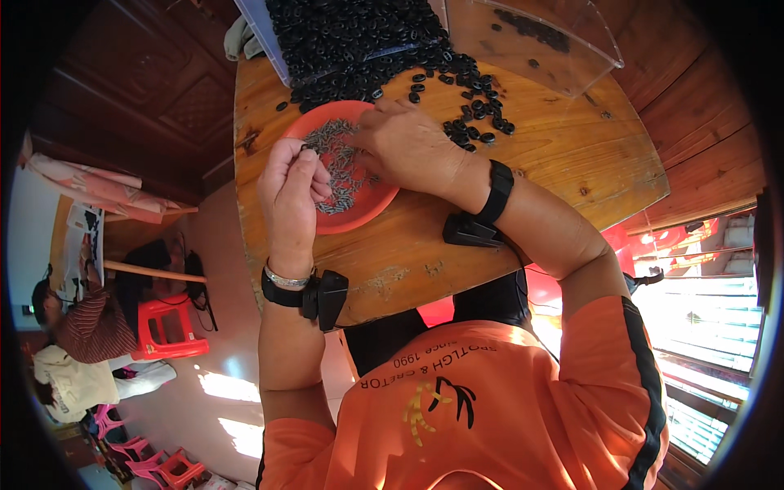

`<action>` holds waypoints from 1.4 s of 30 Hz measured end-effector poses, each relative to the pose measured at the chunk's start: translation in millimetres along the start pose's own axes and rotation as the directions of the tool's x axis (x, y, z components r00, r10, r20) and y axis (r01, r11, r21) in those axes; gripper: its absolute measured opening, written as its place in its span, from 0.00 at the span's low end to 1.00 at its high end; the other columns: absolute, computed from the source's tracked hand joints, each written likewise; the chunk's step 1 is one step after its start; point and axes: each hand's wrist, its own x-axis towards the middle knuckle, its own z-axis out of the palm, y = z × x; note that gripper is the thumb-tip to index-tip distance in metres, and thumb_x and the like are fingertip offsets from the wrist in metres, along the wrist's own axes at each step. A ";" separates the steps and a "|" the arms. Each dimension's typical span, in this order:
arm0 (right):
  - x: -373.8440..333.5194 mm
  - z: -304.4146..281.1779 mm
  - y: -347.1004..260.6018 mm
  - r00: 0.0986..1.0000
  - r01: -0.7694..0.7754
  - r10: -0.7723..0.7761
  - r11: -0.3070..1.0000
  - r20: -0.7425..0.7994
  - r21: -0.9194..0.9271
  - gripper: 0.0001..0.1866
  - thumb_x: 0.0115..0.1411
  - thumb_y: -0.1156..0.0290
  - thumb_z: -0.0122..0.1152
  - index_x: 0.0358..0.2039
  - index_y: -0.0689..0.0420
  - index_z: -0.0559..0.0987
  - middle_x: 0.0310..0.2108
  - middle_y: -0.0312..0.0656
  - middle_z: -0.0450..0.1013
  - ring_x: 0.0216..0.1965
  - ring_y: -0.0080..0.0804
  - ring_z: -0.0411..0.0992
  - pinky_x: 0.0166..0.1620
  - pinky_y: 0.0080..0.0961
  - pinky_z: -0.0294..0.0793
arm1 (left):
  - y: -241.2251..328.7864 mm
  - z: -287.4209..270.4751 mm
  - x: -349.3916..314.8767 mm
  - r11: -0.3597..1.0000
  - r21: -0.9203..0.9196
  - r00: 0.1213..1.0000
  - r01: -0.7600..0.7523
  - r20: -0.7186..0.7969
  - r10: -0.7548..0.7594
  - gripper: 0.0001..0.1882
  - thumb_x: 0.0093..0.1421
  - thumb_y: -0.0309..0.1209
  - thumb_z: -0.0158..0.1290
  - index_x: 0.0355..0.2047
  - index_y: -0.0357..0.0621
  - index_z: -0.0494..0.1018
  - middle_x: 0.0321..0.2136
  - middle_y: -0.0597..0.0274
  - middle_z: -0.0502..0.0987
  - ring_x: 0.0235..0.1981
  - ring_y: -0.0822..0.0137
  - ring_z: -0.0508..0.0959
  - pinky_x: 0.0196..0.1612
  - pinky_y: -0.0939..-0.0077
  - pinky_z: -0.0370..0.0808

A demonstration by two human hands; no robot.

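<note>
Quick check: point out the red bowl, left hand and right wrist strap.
Red bowl (369, 209): head view, near inner wall.
Left hand (291, 194): head view, near thumb's base.
Right wrist strap (499, 190): head view, band's middle.

Metal pieces (341, 196) in bowl (361, 217) on table (588, 163); bin (265, 41) with parts (351, 33) behind bowl; tray (563, 69) right of bin

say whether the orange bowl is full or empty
Partly filled: the orange bowl holds small grey pieces, with bare orange showing around them.

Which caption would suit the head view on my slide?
Left hand holding dark piece, right hand over orange bowl of grey pieces.
</note>
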 end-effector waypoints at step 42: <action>9.5 8.9 7.2 0.910 -0.403 0.235 0.302 0.343 0.864 0.06 0.58 0.76 0.56 0.35 0.63 0.75 0.31 0.34 0.74 0.32 0.17 0.71 0.38 0.15 0.72 | 1.1 2.6 -2.4 1.000 0.023 0.999 0.009 0.032 -0.009 0.05 0.57 0.28 0.45 0.27 0.40 0.68 0.18 0.69 0.69 0.19 0.80 0.67 0.22 0.87 0.65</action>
